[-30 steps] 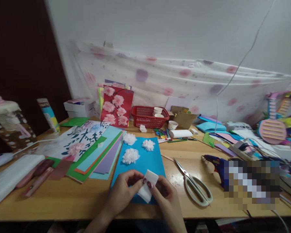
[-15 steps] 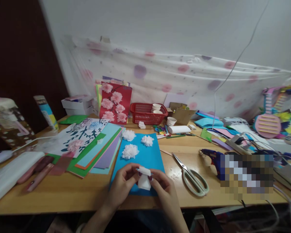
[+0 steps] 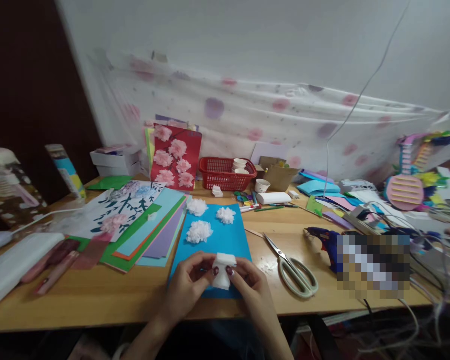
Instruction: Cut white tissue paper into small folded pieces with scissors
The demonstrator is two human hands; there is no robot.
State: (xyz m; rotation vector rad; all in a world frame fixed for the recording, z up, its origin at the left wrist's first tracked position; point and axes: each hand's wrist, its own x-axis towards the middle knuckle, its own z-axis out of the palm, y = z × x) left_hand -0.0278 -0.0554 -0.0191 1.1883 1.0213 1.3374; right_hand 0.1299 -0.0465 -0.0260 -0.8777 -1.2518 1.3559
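Observation:
My left hand (image 3: 190,281) and my right hand (image 3: 253,285) pinch a small folded piece of white tissue paper (image 3: 222,281) from both sides, thumbs toward me. It is narrowed at the middle, where the thumbs press, and wider at top and bottom. Beneath my hands lies a sheet of blue paper (image 3: 233,239). Three fluffy white paper flowers rest on its far part: one at the back left (image 3: 197,207), one at the right (image 3: 225,215) and one lower left (image 3: 199,231).
Right of the blue sheet lie open-handled scissors (image 3: 299,280) and a blue glue gun (image 3: 324,242). Coloured paper sheets (image 3: 165,240) overlap at left. Behind stand a red basket (image 3: 227,175) with paper cups and a red card (image 3: 177,160) with pink flowers. Cables (image 3: 408,330) tangle at far right.
The white tissue has been squeezed narrower at its middle, and my thumbs have come closer together on it. The whole view has shifted slightly.

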